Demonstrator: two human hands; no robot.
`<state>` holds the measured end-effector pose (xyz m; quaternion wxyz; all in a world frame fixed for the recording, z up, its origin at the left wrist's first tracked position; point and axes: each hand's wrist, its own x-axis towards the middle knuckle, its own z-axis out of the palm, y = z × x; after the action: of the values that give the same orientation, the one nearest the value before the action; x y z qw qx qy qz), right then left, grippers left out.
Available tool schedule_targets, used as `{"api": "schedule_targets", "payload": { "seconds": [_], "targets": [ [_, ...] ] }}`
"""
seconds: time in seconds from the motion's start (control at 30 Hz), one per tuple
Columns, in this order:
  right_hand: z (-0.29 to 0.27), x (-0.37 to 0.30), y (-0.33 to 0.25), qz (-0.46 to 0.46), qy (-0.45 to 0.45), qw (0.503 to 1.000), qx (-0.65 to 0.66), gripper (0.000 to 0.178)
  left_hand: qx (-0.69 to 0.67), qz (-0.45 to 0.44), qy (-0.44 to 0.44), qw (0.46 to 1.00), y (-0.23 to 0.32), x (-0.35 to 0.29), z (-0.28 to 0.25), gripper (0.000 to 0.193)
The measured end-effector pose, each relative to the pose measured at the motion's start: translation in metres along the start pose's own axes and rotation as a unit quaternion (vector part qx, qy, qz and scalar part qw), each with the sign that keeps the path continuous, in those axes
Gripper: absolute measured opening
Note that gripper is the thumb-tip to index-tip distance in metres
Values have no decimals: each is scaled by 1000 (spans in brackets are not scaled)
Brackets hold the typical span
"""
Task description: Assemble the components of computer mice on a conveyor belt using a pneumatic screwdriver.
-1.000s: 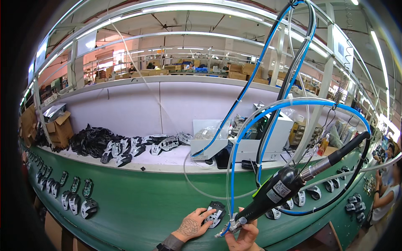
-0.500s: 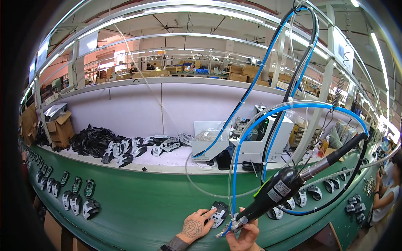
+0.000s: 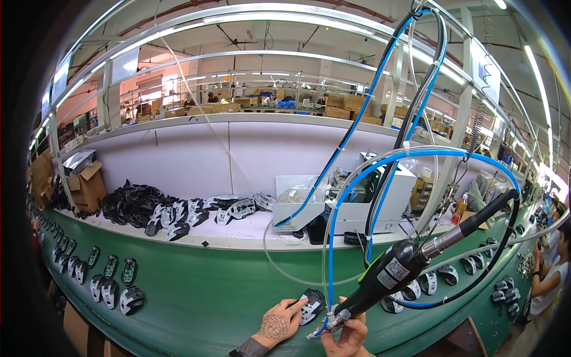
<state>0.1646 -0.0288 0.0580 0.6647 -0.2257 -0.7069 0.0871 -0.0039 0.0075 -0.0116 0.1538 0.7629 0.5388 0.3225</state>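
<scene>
My left hand, with a tattoo on its back, steadies a black and grey computer mouse shell on the green surface. Its fingers lie against the shell's near left side. In my right hand is a black power screwdriver, gripped near its metal tip end. The tool slants from upper right down to lower left. The tip fitting sits just right of and below the shell; whether it touches cannot be told. Blue and clear hoses run up from the fitting.
Mouse shells and green circuit boards stand in rows on the left. More shells line the right. Along the back shelf lie a black heap, loose shells and a white screw-feeder machine. Hoses arch overhead.
The rows of shells and boards on the left have shifted slightly right and toward me. The screwdriver's upper body has tilted a little left. Both hands stay nearly in place.
</scene>
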Motion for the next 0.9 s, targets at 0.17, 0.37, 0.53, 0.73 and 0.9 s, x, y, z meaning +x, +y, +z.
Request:
{"api": "schedule_targets", "payload": {
  "seconds": [0.17,0.37,0.53,0.73,0.9],
  "targets": [
    [-8,0,-6,-20,14,1000,-11,55,3,49,22,999,4,5,7,40],
    [-3,2,-3,-18,13,1000,-2,55,85,41,10,996,6,2,-5,48],
    [-3,3,-4,-17,5,1000,-16,55,125,55,-15,990,5,2,-6,54],
    [-7,1,-8,-8,19,1000,-3,54,160,84,-24,983,9,4,2,54],
    [6,-24,17,43,8,997,67,58,194,82,-36,977,7,4,0,57]
  ]
}}
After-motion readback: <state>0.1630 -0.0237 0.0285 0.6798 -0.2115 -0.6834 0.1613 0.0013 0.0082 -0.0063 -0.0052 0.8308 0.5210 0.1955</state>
